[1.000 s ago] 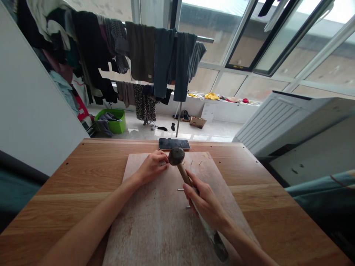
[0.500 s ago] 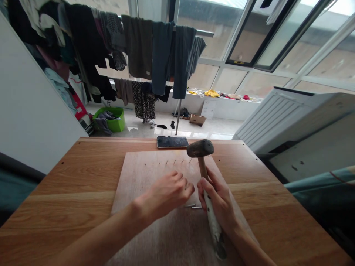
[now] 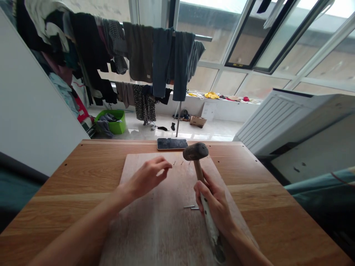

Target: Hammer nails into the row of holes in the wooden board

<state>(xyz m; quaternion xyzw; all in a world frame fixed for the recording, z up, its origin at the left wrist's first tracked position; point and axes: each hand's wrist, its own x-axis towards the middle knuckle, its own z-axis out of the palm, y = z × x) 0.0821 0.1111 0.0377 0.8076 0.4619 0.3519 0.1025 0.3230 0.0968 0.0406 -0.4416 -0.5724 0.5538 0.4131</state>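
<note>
My right hand (image 3: 212, 199) is wrapped around the handle of a mallet (image 3: 195, 152) with a dark head, held upright over the right side of a pale wooden board (image 3: 166, 225). Thin nails (image 3: 182, 163) stand in a row near the board's far edge. Beside that row is my left hand (image 3: 151, 173), its thumb and forefinger bent together in a pinch. What is between those fingertips, if anything, is too small to make out. Two loose nails (image 3: 189, 206) lie on the board left of my right hand, one partly hidden by it.
The board lies on a wooden table (image 3: 72, 199). A phone (image 3: 172, 143) rests at the table's far edge. Beyond hang clothes (image 3: 138, 53) on a rack, with a green basket (image 3: 118, 126) on the floor. A white ribbed unit (image 3: 274, 114) stands at the right.
My left hand has moved left and away from me, from near the loose nails to the nail row. My right hand and the mallet have shifted slightly left.
</note>
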